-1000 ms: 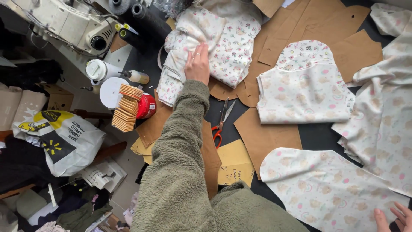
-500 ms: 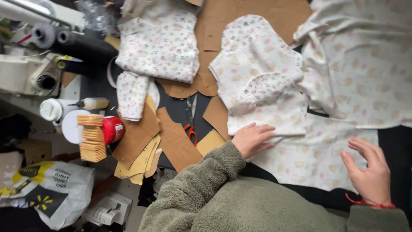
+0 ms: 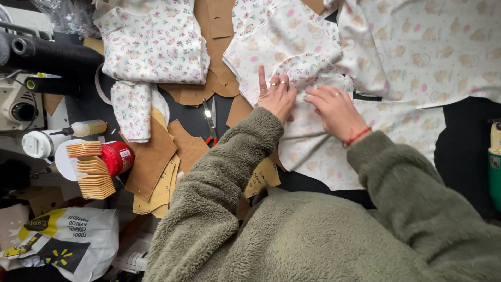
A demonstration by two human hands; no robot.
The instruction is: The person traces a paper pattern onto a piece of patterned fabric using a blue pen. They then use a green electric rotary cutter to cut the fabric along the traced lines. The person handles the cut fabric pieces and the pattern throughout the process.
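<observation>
At a crowded cutting table, a person in a green fleece presses both hands onto a cut piece of printed fabric lying at the table's middle. The left hand rests flat, forefinger stretched out, gripping nothing; the right hand (a red cord at its wrist) lies just beside it, fingers curled onto a fold of the same cloth, pinching lightly rather than clasping. More printed fabric covers the upper right, leaving dark bare table only at the right edge. Brown paper patterns and red-handled scissors crowd the left. A red can lies beside stacked card pieces; a white printed bag sits at lower left.
</observation>
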